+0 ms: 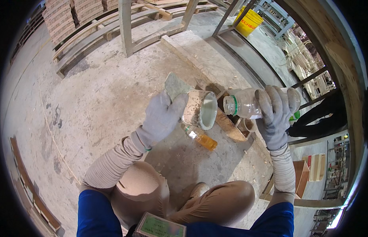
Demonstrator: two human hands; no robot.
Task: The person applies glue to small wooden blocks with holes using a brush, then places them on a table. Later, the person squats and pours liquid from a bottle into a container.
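My left hand (160, 118), in a grey glove, grips a tilted, stained cup (193, 108) with a pale inside facing right. A flat grey-green piece (176, 85) sticks up between that hand and the cup; whether it is held or fixed to the cup I cannot tell. My right hand (273, 114), gloved too, is wrapped round a clear plastic bottle (245, 103) lying nearly level. Its uncapped mouth, with a green neck ring, points left at the cup, a short gap apart. Below the cup a small clear bottle of amber liquid (205, 140) lies on the floor.
Just beyond the hands stands a wooden box (233, 128) with a round container (247, 125) in it. Wooden pallets (108, 29) with stacked cartons (59, 19) are at the back left. A yellow bucket (248, 21) stands far right, behind metal framing. Someone's dark-clothed leg (322, 118) is at right.
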